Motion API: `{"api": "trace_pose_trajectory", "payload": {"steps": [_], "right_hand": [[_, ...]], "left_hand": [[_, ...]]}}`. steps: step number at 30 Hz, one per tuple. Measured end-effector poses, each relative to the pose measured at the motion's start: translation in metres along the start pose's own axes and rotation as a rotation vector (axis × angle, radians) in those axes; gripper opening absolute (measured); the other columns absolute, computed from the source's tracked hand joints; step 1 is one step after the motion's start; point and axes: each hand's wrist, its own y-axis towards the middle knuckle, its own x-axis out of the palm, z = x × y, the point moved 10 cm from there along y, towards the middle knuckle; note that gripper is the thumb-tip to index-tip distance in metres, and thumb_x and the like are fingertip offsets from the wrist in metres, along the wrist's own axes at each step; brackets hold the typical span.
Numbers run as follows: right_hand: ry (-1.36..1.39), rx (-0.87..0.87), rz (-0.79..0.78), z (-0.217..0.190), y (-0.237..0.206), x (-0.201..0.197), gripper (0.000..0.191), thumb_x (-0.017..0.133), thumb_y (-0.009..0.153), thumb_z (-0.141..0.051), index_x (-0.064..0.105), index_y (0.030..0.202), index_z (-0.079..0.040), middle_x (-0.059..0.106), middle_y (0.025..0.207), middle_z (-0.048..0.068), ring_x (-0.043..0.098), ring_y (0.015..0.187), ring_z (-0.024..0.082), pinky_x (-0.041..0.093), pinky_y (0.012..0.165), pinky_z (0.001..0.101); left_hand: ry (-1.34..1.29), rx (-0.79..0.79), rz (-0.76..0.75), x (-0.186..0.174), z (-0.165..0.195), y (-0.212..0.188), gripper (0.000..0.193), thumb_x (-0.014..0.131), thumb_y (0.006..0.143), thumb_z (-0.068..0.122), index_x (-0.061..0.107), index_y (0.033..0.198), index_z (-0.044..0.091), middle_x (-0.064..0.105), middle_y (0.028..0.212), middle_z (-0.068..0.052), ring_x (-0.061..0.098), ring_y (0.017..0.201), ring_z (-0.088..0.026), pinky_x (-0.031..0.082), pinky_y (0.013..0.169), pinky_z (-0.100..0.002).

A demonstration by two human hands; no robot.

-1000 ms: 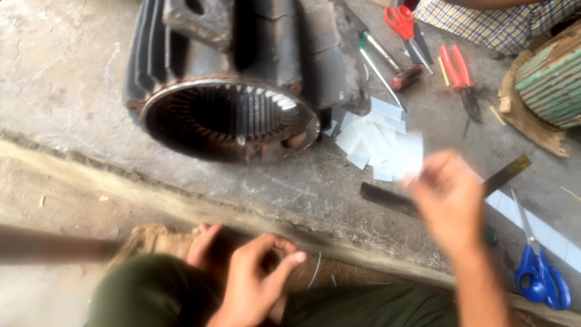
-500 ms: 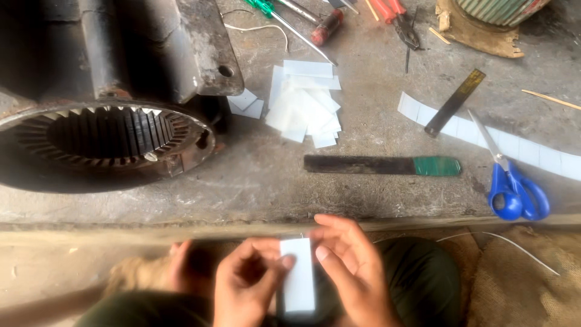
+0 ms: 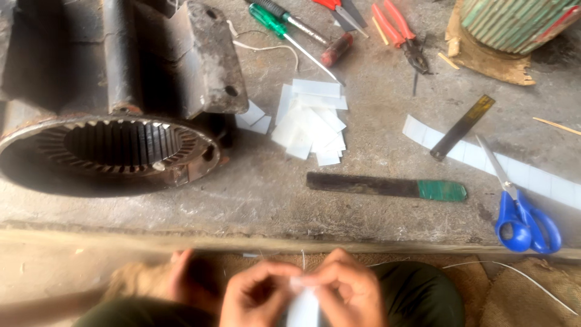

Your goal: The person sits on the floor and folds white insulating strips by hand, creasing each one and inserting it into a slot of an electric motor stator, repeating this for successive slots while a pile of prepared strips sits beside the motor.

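The big dark motor housing (image 3: 121,121) fills the ten o'clock part of the view, its slotted round opening facing the camera; its left and top sides are cut off by the frame edge. Just right of it, toward twelve o'clock, a loose heap of white paper slips (image 3: 311,121) lies on the grey counter (image 3: 375,224), with a green-handled screwdriver (image 3: 290,33) above them. A flat dark blade with a green-taped end (image 3: 387,186) lies near centre. At three o'clock a long white strip (image 3: 544,181) runs off the right edge, crossed by a dark ruler (image 3: 463,126) and blue-handled scissors (image 3: 520,212). Red-handled pliers (image 3: 402,33) and a ribbed green cylinder (image 3: 514,21) sit at one o'clock, both partly cropped.

At six o'clock, the left hand (image 3: 254,297) and right hand (image 3: 348,290) meet, fingers of both pinched closed on a white paper slip (image 3: 304,306) (blurred, its lower end cut off by the bottom edge). The slip sits between the two hands, over the person's lap, below the counter's front lip.
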Motion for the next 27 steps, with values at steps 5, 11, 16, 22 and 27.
{"api": "trace_pose_trajectory", "payload": {"steps": [5,11,16,22,27], "right_hand": [[0.033,0.042,0.078,0.001,-0.002,0.007,0.019,0.071,0.083,0.014,0.081,0.083,-0.002,0.071,0.081,0.008,0.069,0.072,0.013,0.059,0.062,0.0281],[-0.036,0.023,0.007,-0.033,-0.002,0.028,0.023,0.069,0.086,0.012,0.079,0.104,0.003,0.071,0.096,0.011,0.072,0.087,0.018,0.060,0.074,0.0280],[-0.100,0.023,-0.033,-0.045,-0.008,0.033,0.019,0.068,0.089,0.011,0.073,0.107,0.007,0.069,0.102,0.012,0.071,0.095,0.018,0.058,0.082,0.0276],[-0.193,-0.013,0.066,-0.048,-0.013,0.031,0.015,0.069,0.090,0.010,0.072,0.105,0.008,0.073,0.099,0.013,0.074,0.094,0.017,0.061,0.084,0.0282],[-0.273,-0.031,0.098,-0.054,-0.019,0.031,0.013,0.069,0.093,0.009,0.071,0.106,0.007,0.073,0.100,0.012,0.073,0.094,0.016,0.059,0.085,0.0263]], "left_hand": [[0.078,0.060,0.019,0.001,0.014,-0.009,0.025,0.082,0.079,-0.002,0.082,0.104,0.002,0.078,0.092,-0.007,0.074,0.089,-0.014,0.060,0.080,-0.027],[-0.008,0.031,0.112,-0.010,0.026,-0.024,0.022,0.080,0.082,-0.003,0.080,0.104,0.000,0.077,0.089,-0.005,0.070,0.083,-0.011,0.056,0.074,-0.025],[-0.049,0.008,0.084,-0.008,0.034,-0.035,0.020,0.077,0.087,-0.004,0.080,0.106,-0.001,0.079,0.090,-0.007,0.069,0.079,-0.009,0.057,0.071,-0.023],[-0.136,0.024,0.045,-0.007,0.042,-0.037,0.020,0.077,0.087,-0.006,0.077,0.106,-0.004,0.080,0.095,-0.010,0.075,0.087,-0.012,0.062,0.082,-0.026],[-0.160,-0.013,0.005,-0.009,0.044,-0.045,0.027,0.077,0.084,-0.006,0.075,0.111,-0.001,0.078,0.098,-0.009,0.075,0.089,-0.011,0.062,0.083,-0.025]]}}
